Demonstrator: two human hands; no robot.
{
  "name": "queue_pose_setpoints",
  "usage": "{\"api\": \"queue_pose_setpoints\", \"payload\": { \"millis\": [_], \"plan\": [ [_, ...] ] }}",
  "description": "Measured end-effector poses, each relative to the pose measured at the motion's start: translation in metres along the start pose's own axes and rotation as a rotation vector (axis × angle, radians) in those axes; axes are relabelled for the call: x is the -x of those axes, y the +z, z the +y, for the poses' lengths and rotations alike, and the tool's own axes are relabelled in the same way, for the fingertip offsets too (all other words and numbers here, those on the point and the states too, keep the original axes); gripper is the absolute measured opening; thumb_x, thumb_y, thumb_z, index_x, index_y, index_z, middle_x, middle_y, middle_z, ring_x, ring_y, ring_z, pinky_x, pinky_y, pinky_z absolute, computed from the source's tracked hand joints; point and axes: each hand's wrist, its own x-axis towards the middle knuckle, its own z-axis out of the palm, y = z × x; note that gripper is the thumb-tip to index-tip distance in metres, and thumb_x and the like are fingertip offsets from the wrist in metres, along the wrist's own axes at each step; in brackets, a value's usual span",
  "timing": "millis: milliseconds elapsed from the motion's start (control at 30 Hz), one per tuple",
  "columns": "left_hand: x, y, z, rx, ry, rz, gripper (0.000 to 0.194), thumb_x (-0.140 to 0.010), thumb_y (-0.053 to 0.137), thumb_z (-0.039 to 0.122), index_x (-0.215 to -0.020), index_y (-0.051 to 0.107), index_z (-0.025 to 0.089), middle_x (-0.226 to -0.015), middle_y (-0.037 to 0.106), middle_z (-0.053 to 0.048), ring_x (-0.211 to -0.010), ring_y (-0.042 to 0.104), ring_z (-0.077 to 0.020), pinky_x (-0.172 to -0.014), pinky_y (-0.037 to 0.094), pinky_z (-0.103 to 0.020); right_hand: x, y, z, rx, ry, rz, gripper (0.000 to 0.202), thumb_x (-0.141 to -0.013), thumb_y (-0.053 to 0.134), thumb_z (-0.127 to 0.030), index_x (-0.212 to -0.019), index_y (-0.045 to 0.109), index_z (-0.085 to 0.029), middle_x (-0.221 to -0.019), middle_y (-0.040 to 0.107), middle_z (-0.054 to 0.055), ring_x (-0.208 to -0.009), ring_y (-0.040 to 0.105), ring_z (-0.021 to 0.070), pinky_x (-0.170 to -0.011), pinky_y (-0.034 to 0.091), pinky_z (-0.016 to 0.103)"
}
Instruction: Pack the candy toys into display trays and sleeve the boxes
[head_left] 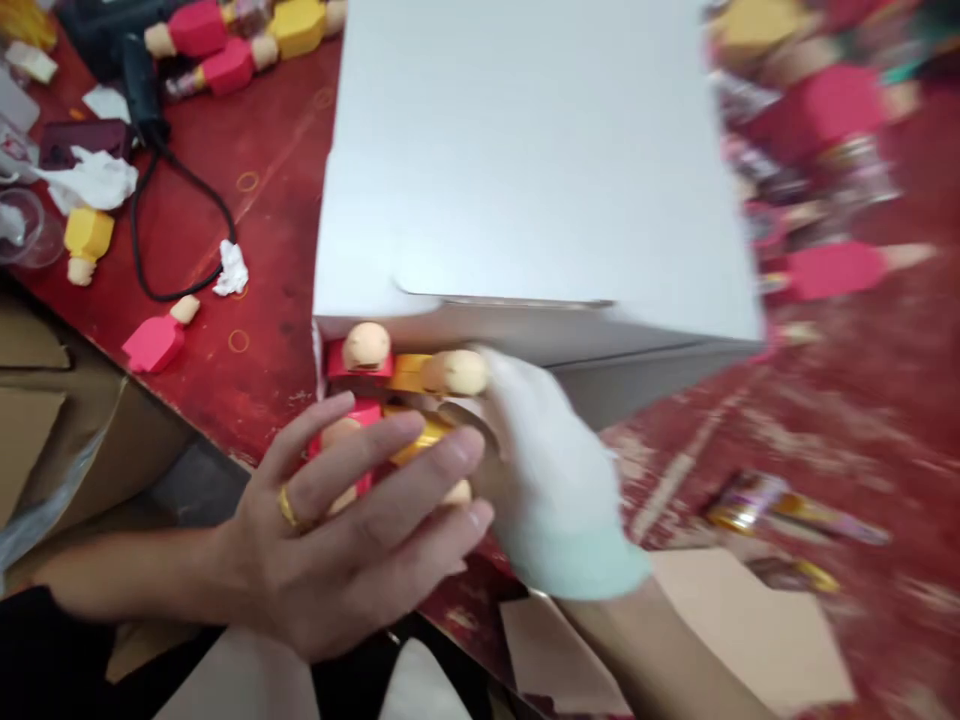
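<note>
A white cardboard box (525, 150) lies with its open end towards me. Several bottle-shaped plastic pieces with round beige ends are at that opening, among them a red piece (337, 360) and a yellow piece (412, 372). My bare left hand (360, 530), a ring on one finger, spreads its stretched fingers over the nearer pieces and partly covers them. On the other side, my right hand (559, 470), in a white glove with a mint cuff, curls against the yellow pieces. Its fingertips are mostly hidden and blurred.
Loose pink pieces (161, 335) and a yellow piece (88, 240) lie left on the worn red table (285, 190), near a black cord (187, 175) and crumpled tissue (97, 178). More pieces (836, 270) are heaped right. Flat cardboard (750, 620) lies at lower right.
</note>
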Motion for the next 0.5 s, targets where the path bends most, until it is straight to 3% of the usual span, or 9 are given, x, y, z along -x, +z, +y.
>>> {"api": "queue_pose_setpoints", "payload": {
  "millis": [100, 167, 233, 267, 333, 367, 433, 500],
  "plan": [
    [-0.027, -0.006, 0.0, -0.141, 0.179, 0.035, 0.064, -0.095, 0.065, 0.046, -0.153, 0.042, 0.031, -0.164, 0.036, -0.004, -0.162, 0.014, -0.0298, -0.133, 0.021, -0.055, 0.011, -0.025, -0.002, 0.2, -0.117, 0.098, 0.046, -0.095, 0.051, -0.02, -0.138, 0.057, -0.036, -0.122, 0.068, 0.007, -0.108, 0.067, 0.0231, -0.088, 0.061, 0.036],
    [-0.044, -0.005, -0.007, -0.203, 0.161, -0.052, 0.071, -0.094, 0.065, 0.048, -0.157, 0.038, 0.027, -0.169, 0.027, -0.01, -0.16, 0.013, -0.0434, -0.126, 0.017, -0.073, 0.014, -0.053, 0.029, 0.346, -0.164, 0.27, 0.042, -0.094, 0.054, -0.018, -0.132, 0.061, -0.031, -0.118, 0.069, 0.007, -0.106, 0.067, 0.021, -0.092, 0.058, 0.035],
    [-0.057, -0.002, -0.019, -0.209, 0.112, -0.123, 0.063, -0.097, 0.059, 0.046, -0.155, 0.041, 0.027, -0.168, 0.03, -0.013, -0.155, 0.025, -0.0493, -0.118, 0.024, -0.081, 0.008, -0.094, 0.089, 0.469, -0.047, 0.489, 0.033, -0.092, 0.056, -0.024, -0.125, 0.064, -0.025, -0.115, 0.068, 0.011, -0.107, 0.066, 0.0233, -0.097, 0.055, 0.041],
    [-0.061, 0.0, -0.026, -0.196, 0.094, -0.141, 0.058, -0.099, 0.055, 0.044, -0.154, 0.044, 0.028, -0.166, 0.035, -0.012, -0.152, 0.032, -0.048, -0.116, 0.028, -0.079, 0.001, -0.12, 0.127, 0.52, 0.103, 0.548, 0.035, -0.092, 0.056, -0.031, -0.125, 0.064, -0.022, -0.116, 0.067, 0.014, -0.11, 0.065, 0.0261, -0.099, 0.054, 0.045],
    [-0.065, 0.003, -0.037, -0.161, 0.093, -0.161, 0.05, -0.102, 0.048, 0.04, -0.152, 0.046, 0.034, -0.163, 0.041, -0.007, -0.149, 0.041, -0.0424, -0.116, 0.033, -0.074, -0.02, -0.179, 0.205, 0.598, 0.536, 0.629, 0.048, -0.082, 0.064, -0.043, -0.124, 0.065, -0.02, -0.119, 0.065, 0.021, -0.119, 0.061, 0.0341, -0.1, 0.05, 0.052],
    [-0.065, 0.004, -0.041, -0.142, 0.082, -0.163, 0.048, -0.103, 0.045, 0.041, -0.151, 0.047, 0.038, -0.163, 0.043, -0.004, -0.149, 0.043, -0.0404, -0.117, 0.033, -0.073, -0.032, -0.209, 0.24, 0.605, 0.632, 0.684, 0.054, -0.077, 0.067, -0.048, -0.121, 0.067, -0.016, -0.114, 0.064, 0.027, -0.117, 0.061, 0.0406, -0.097, 0.048, 0.06],
    [-0.061, 0.005, -0.043, -0.093, 0.023, -0.151, 0.047, -0.102, 0.043, 0.044, -0.149, 0.048, 0.046, -0.162, 0.043, 0.003, -0.149, 0.043, -0.0371, -0.121, 0.028, -0.071, -0.05, -0.267, 0.298, 0.595, 0.71, 0.763, 0.065, -0.073, 0.067, -0.063, -0.118, 0.067, -0.018, -0.109, 0.061, 0.031, -0.114, 0.061, 0.0445, -0.092, 0.045, 0.065],
    [-0.055, 0.005, -0.041, -0.046, -0.012, -0.106, 0.049, -0.099, 0.046, 0.042, -0.147, 0.05, 0.047, -0.162, 0.043, 0.006, -0.149, 0.042, -0.0357, -0.125, 0.021, -0.069, -0.059, -0.313, 0.341, 0.56, 0.672, 0.802, 0.074, -0.07, 0.061, -0.079, -0.12, 0.065, -0.025, -0.113, 0.058, 0.029, -0.116, 0.06, 0.0416, -0.093, 0.045, 0.063]
  ]
}}
